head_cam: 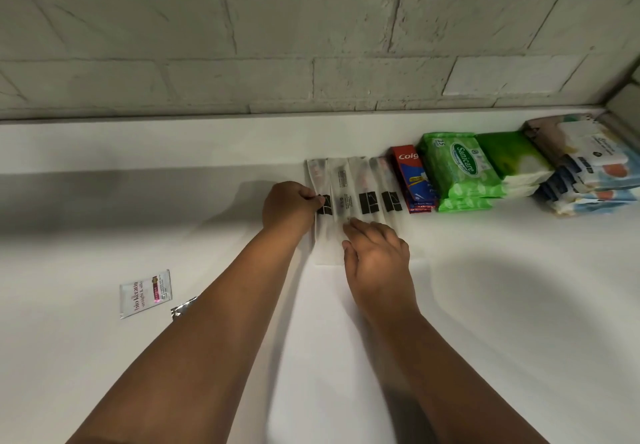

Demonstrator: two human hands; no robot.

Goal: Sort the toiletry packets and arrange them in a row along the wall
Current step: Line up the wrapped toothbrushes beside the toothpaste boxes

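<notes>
Several long translucent white packets (pixel 367 184) with black labels lie side by side on the white counter (pixel 485 305), pointing at the brick wall. My left hand (pixel 291 206) pinches the leftmost packet (pixel 320 194) at its black label. My right hand (pixel 377 260) rests flat on the near ends of the middle packets, fingers spread. To their right stand red toothpaste boxes (pixel 410 180), green wipe packs (pixel 460 170) and a stack of blue and white packs (pixel 588 173). A white shampoo sachet (pixel 145 293) lies alone at the near left.
A silver sachet (pixel 183 308) peeks out beside my left forearm. The grey brick wall (pixel 311 45) runs along the back of the counter and meets a side wall at the far right corner.
</notes>
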